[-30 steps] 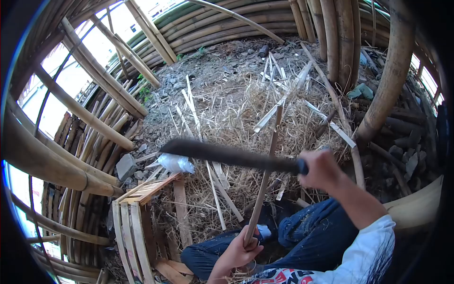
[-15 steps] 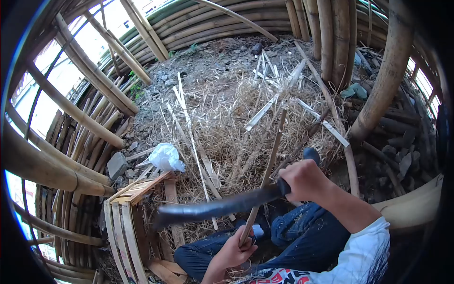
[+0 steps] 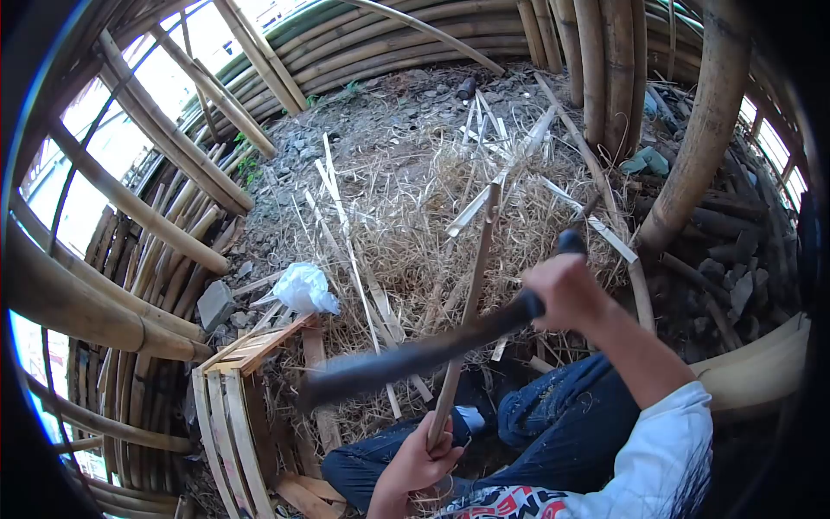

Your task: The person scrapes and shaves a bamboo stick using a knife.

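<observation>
My left hand (image 3: 421,464) is closed round the lower end of a long bamboo strip (image 3: 474,303), which slants up and away from me over the shavings. In my right hand (image 3: 566,292) is the dark handle of a machete (image 3: 406,356), its blade blurred and pointing left. The blade crosses the strip in this view, above my left hand. Beneath both hands are my bent legs in dark blue trousers (image 3: 562,415), dusted with shavings.
Curly bamboo shavings (image 3: 406,233) and pale split strips (image 3: 341,208) cover the ground ahead. A slatted wooden crate (image 3: 229,424) stands at left, near a white plastic bag (image 3: 305,288). Bamboo poles (image 3: 696,147) rise at right, and stacked bamboo (image 3: 398,43) lines the back.
My right hand and the machete have moved up and to the right. The strip stands a little steeper, its top shifted left. My left hand has shifted slightly left.
</observation>
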`<state>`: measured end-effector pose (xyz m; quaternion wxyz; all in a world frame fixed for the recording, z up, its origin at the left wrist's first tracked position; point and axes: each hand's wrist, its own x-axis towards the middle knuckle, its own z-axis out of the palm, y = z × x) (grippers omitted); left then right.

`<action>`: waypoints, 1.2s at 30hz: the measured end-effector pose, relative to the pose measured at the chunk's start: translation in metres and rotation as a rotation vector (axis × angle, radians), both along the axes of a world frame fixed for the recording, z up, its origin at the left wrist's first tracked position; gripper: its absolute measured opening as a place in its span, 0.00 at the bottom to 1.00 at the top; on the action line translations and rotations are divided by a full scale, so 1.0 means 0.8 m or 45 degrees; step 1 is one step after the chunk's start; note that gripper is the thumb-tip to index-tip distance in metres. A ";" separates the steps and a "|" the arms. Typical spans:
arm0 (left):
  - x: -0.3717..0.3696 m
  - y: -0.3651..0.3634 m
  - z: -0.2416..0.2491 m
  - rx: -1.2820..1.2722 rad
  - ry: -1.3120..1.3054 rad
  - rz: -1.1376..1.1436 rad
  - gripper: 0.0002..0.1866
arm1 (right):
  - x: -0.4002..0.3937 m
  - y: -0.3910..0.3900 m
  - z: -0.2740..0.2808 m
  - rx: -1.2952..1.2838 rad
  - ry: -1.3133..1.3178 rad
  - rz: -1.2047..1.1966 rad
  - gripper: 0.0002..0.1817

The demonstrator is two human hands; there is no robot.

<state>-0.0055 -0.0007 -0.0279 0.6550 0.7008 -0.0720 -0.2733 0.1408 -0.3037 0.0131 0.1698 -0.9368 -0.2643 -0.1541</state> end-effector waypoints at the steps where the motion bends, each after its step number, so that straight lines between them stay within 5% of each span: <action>1: -0.003 0.005 0.004 0.032 -0.006 0.036 0.20 | 0.012 -0.016 -0.006 0.029 -0.014 -0.152 0.12; 3: -0.011 0.002 0.006 0.015 0.051 0.110 0.20 | 0.031 -0.038 -0.016 0.043 0.087 -0.534 0.09; 5: -0.005 -0.014 -0.006 -0.036 0.043 0.070 0.20 | 0.009 -0.021 -0.025 0.142 0.154 -0.497 0.09; 11: 0.001 -0.014 -0.007 0.032 -0.018 -0.107 0.21 | -0.014 0.011 -0.002 -0.065 0.011 0.091 0.10; 15: -0.020 -0.005 0.002 0.058 0.030 0.019 0.22 | 0.037 -0.048 -0.012 0.099 0.134 -0.692 0.09; 18: -0.013 -0.015 -0.022 -0.061 0.130 -0.005 0.20 | 0.011 -0.040 -0.024 0.171 0.171 -0.688 0.09; 25: 0.004 -0.013 -0.001 0.051 -0.012 -0.027 0.21 | -0.032 0.026 -0.009 -0.090 0.207 0.059 0.14; 36: 0.007 -0.010 -0.011 -0.169 0.155 -0.068 0.24 | -0.020 0.017 -0.020 -0.031 0.147 0.053 0.15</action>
